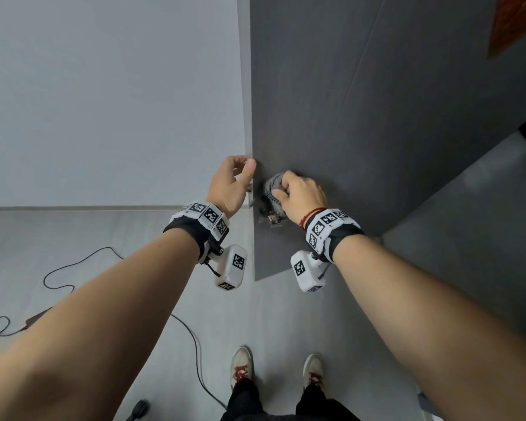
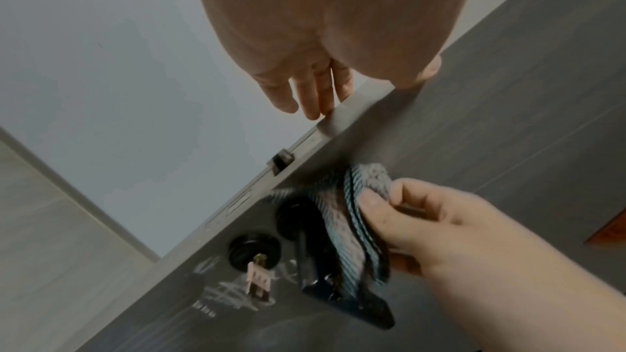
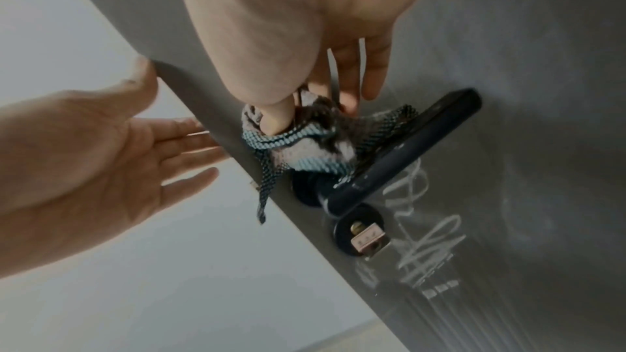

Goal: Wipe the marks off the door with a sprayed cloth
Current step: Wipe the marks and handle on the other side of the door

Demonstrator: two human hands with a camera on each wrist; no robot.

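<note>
The dark grey door [image 1: 377, 117] stands ajar in front of me. My right hand [image 1: 298, 192] grips a bunched grey cloth with blue stripes [image 2: 359, 224] and presses it on the door face just above the black lever handle [image 3: 423, 143]. Part of the cloth [image 3: 305, 149] drapes over the handle's base. White scribbled marks [image 3: 430, 245] sit below the handle, beside the key [image 3: 367, 240] in the lock. My left hand [image 1: 234, 180] holds the door's free edge above the latch, thumb on the front face and fingers behind.
A white wall [image 1: 104, 101] is to the left of the door edge. A black cable [image 1: 73, 268] loops over the grey floor at the left. My shoes [image 1: 242, 369] are close to the door. An orange object [image 1: 516, 22] is at the upper right.
</note>
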